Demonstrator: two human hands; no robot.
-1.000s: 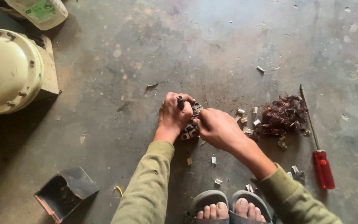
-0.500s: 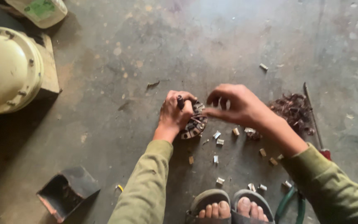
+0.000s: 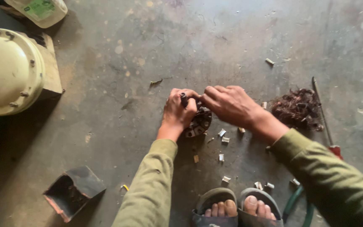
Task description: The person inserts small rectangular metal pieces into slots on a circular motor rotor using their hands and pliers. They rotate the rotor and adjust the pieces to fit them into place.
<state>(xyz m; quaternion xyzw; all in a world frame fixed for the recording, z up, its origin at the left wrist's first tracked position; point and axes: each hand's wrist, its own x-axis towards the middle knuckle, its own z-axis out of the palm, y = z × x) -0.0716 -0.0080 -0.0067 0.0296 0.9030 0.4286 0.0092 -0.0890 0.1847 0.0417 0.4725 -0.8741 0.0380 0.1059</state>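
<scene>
My left hand (image 3: 179, 112) grips a small round motor stator (image 3: 199, 122) that rests on the concrete floor, with a dark tool handle sticking up between its fingers. Over the top of the stator lies my right hand (image 3: 227, 104), fingers pinched at its upper edge beside the left hand's fingertips. What the right fingers pinch is hidden. Several small pale slot pieces (image 3: 222, 133) lie scattered on the floor just below the hands. Both arms wear olive green sleeves.
A tangle of reddish copper wire (image 3: 295, 108) lies to the right, next to a red-handled screwdriver (image 3: 325, 122). A cream motor housing (image 3: 9, 71) stands far left, a plastic bottle (image 3: 38, 9) above it, a dark open box (image 3: 73, 191) lower left. My sandalled feet (image 3: 236, 208) are at the bottom.
My right hand swung out to the right away from the stator, then came back left onto its top. The left hand kept its grip in place.
</scene>
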